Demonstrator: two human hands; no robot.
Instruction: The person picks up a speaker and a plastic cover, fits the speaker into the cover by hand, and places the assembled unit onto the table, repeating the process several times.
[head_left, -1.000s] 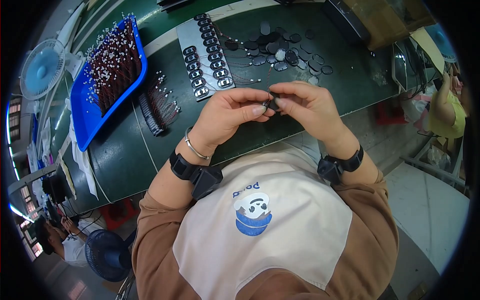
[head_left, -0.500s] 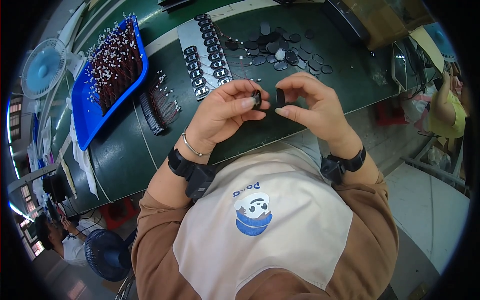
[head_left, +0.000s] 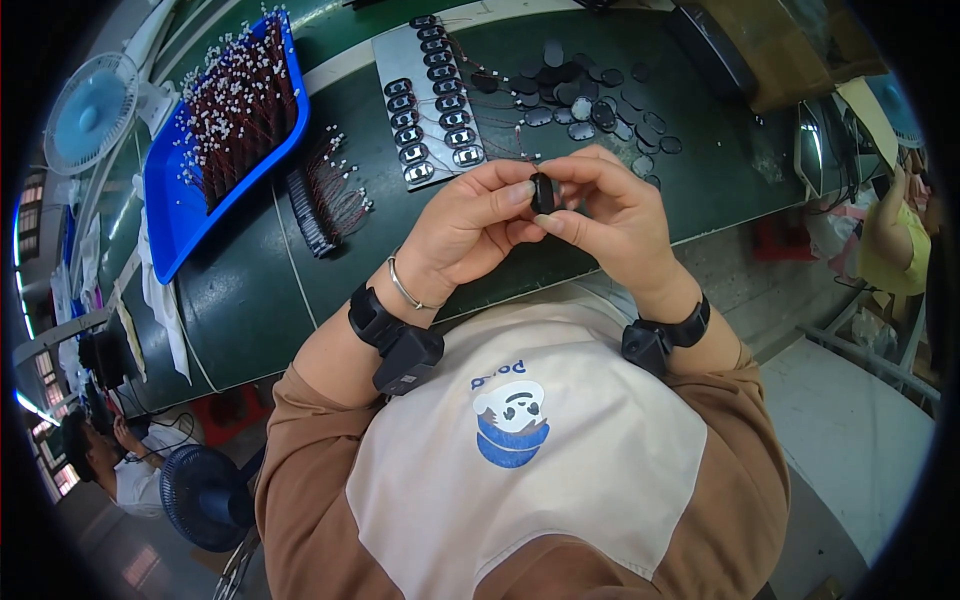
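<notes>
My left hand [head_left: 470,222] and my right hand [head_left: 622,212] meet over the near side of the green table. Between their fingertips is a small black oval part [head_left: 542,192], held on edge. My left thumb and fingers pinch one side of it, and my right fingers press a flat black oval cover against the other; the seam between the two is hidden. Just beyond, a grey board [head_left: 392,58] carries rows of black oval parts with silvery middles and thin wires. Right of it lies a loose spread of flat black oval covers [head_left: 572,92].
At left a blue tray [head_left: 160,258] holds many dark wired parts with white connectors. Beside it lies a stacked row of wired parts [head_left: 308,212]. A cardboard box [head_left: 805,50] stands at far right. Fans and other people are beyond the table's sides.
My hands have come together: the cover in my right hand, held apart before, now meets the part in my left. The view has shifted slightly.
</notes>
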